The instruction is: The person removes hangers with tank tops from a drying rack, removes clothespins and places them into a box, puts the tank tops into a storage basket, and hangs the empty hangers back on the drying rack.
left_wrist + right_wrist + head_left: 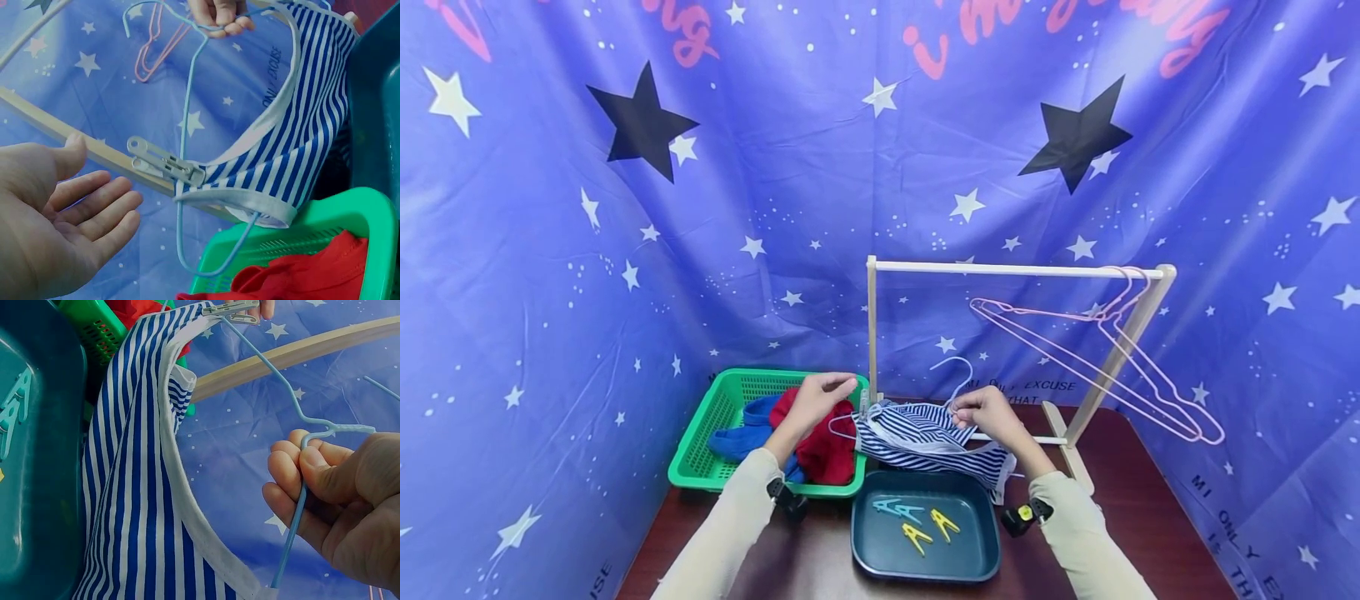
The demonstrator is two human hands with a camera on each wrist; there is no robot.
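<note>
My right hand (988,411) pinches a light-blue wire hanger (295,519) just beside the twist under its hook. From the hanger hangs a navy-and-white striped sleeveless top (917,437). A pale grey clothespin (169,169) clips one shoulder strap onto the hanger's arm, near its left end. My left hand (81,219) is beside that clothespin, apart from it, with its palm turned up, its fingers relaxed and nothing in them. In the head view the left hand (816,402) is above the green basket's right side. The far shoulder of the top is partly out of sight.
A green basket (688,467) with red cloth (827,450) and blue cloth (730,442) stands at left. In front, a dark tray (880,554) holds blue and yellow clothespins (943,523). Behind, pink hangers (1037,312) hang on a wooden rack (1000,268).
</note>
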